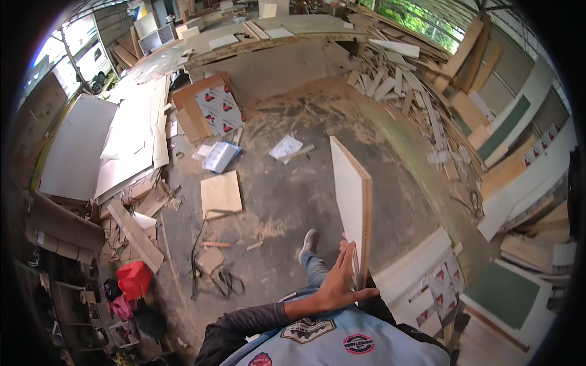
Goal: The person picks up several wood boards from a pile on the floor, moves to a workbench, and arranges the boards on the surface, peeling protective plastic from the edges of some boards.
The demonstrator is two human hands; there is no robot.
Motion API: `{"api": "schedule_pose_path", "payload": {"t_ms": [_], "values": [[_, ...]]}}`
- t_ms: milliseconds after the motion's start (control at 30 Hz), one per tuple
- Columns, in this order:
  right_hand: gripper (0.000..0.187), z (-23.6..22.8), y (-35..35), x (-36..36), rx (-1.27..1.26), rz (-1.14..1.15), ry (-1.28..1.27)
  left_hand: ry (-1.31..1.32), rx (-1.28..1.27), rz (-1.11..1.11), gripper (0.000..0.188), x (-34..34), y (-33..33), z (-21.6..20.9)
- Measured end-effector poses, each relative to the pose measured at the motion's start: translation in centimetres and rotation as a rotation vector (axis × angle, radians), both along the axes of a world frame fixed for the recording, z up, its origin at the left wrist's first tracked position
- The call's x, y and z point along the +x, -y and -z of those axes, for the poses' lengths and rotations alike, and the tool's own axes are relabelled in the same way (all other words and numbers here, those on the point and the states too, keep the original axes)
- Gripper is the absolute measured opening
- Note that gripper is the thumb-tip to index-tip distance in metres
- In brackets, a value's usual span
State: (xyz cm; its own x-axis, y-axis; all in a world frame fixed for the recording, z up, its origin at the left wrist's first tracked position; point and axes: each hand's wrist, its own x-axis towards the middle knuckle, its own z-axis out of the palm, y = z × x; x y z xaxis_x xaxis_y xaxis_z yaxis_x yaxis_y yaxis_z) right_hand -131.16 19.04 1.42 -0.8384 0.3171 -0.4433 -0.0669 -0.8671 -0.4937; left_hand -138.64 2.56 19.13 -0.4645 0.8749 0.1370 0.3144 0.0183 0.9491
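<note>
While the white board (350, 198) points lengthwise ahead, the left hand (337, 283) braces it unclenched, the right hidden.

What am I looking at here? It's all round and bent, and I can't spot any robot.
There is no robot: a person is working with bare hands. The single picture comes from a wide fisheye camera worn on the person's head, looking down, so straight edges curve near the rim.

The left hand, fingers extended and thumb apart, is against a tall white panel standing on its edge. The right hand is out of sight, so I can't say what it does.

On the grey floor lie a square pale board, some papers and a tangle of black cable.
</note>
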Motion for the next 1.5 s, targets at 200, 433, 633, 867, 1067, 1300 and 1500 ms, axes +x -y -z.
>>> {"api": "schedule_pose_path", "payload": {"t_ms": [200, 433, 633, 867, 1067, 1300, 1500], "values": [[0.043, 2.2, -15.2, -21.3, 0.607, -0.070, 0.186, 0.087, 0.058, -0.145, 0.086, -18.0, -13.1, 3.1], [0.041, -0.8, -23.5, -43.4, 0.655, 0.114, 0.220, 0.755, 0.213, -0.314, 0.050, -37.6, -20.5, 6.0], [0.043, -6.4, -28.3, -58.3, 0.364, 0.345, -0.101, 1.001, 0.484, -0.372, 0.055, -55.5, -25.5, 7.8], [0.038, -6.8, -43.9, -75.5, 0.323, 0.243, -0.103, 1.062, 0.587, -0.334, 0.068, -77.8, -34.7, 8.6], [0.037, -9.1, -56.0, -88.5, 0.217, 0.313, -0.136, 1.128, 0.578, -0.359, 0.066, -94.2, -43.4, 7.9], [0.037, -4.9, -70.3, -101.0, 0.308, 0.305, -0.089, 1.113, 0.553, -0.320, 0.061, -110.1, -56.5, 10.7], [0.038, -4.6, -82.0, -113.3, 0.276, 0.306, -0.181, 1.135, 0.576, -0.338, 0.056, -122.2, -68.4, 12.0]]}}
